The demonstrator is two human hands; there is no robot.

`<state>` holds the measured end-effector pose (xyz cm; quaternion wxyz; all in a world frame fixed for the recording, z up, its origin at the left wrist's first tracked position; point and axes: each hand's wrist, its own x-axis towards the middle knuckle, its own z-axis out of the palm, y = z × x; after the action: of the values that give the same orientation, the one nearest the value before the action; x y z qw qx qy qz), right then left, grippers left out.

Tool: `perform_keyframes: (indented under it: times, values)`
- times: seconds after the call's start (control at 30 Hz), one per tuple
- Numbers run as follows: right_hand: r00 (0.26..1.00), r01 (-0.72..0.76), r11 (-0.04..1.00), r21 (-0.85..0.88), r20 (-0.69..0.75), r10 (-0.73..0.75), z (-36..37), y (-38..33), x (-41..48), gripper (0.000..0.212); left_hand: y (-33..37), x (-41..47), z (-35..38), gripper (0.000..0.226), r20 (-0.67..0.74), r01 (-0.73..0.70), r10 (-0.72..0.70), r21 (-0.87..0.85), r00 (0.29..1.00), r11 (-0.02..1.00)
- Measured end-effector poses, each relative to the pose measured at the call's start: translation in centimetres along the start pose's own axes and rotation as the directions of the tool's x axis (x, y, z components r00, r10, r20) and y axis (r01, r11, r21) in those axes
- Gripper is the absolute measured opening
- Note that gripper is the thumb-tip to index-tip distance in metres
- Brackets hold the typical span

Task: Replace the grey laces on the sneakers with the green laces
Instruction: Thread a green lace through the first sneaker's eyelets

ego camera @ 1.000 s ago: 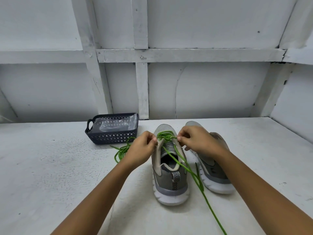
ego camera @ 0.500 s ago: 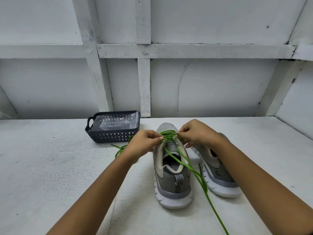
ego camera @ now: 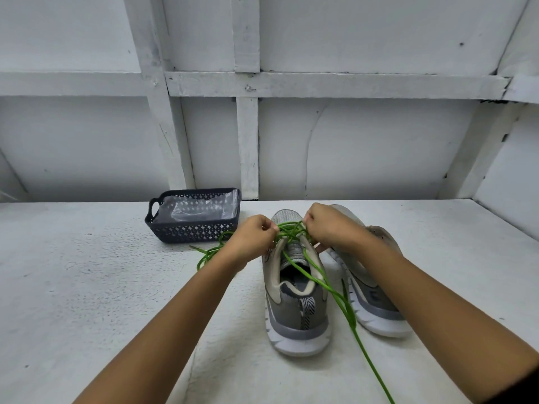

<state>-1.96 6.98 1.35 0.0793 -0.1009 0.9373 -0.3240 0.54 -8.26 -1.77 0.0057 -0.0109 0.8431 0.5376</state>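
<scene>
Green lace (ego camera: 344, 304) trails limp across the near right of the table (ego camera: 87, 287), then climbs over the heel of the left sneaker (ego camera: 297, 316). The right sneaker (ego camera: 376, 310) stands just beside it. Farther on, the left hand (ego camera: 252, 237) and right hand (ego camera: 329, 225) pinch the cord at the eyelets, fingers curled tight. It looks soft, light and slippery, so it is best gripped near its tip. A dark basket (ego camera: 192, 228) sits far left.

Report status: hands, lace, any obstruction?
Left hand and right hand both pinching green lace over the middle sneaker, toward its toe. Loose lengths trail either side. Second sneaker alongside, basket behind; nothing blocking.
</scene>
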Motion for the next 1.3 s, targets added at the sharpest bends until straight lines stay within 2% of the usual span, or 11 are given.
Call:
perform_keyframes:
  times: [0.07, 0.2, 0.4, 0.53, 0.7, 0.83, 1.1, 1.3]
  values:
    - [1.0, -0.006, 1.0, 0.017, -0.001, 0.006, 0.0, 0.1, 0.1, 0.026, -0.1, 0.1, 0.0, 0.014, -0.005, 0.018, -0.018, -0.012, 1.0, 1.0]
    - [0.994, -0.107, 0.964, 0.242, 0.039, 0.101, -0.6, 0.7, -0.1, 0.019, -0.5, 0.1, -0.6, 0.016, 0.036, 0.078, -0.074, -0.118, 0.997, 0.99]
    - [0.99, -0.116, 0.952, 0.283, 0.105, 0.09, -0.6, 0.7, 0.1, 0.019, -0.4, 0.5, -0.7, 0.012, 0.071, 0.105, -0.101, -0.053, 0.992, 0.993]
    - [0.992, -0.088, 0.972, 0.216, 0.103, 0.066, 0.1, 0.8, 0.8, 0.025, -0.3, 1.0, -0.3, 0.02, 0.077, 0.133, -0.131, -0.024, 0.988, 0.991]
    - [0.998, -0.061, 0.988, 0.144, 0.023, 0.058, 1.0, 1.1, 1.7, 0.027, -0.3, 1.3, 0.7, 0.024, -0.017, 0.079, -0.078, 0.07, 0.997, 0.994]
    - [0.993, -0.122, 0.96, 0.253, 0.039, 0.116, 0.8, 1.6, 1.7, 0.021, -0.7, 0.9, 0.4, 0.019, -0.005, 0.09, -0.09, -0.033, 0.996, 0.995]
    - [0.995, -0.1, 0.961, 0.257, 0.056, 0.088, 0.7, 1.6, 2.0, 0.021, -0.6, 1.1, 0.1, 0.015, 0.025, 0.061, -0.061, 0.007, 0.998, 0.998]
    - [0.997, -0.077, 0.993, 0.085, 0.012, 0.076, 1.3, 1.2, 2.8, 0.02, -0.6, 1.9, 0.8, 0.026, -0.079, -0.004, 0.022, 0.215, 0.997, 0.977]
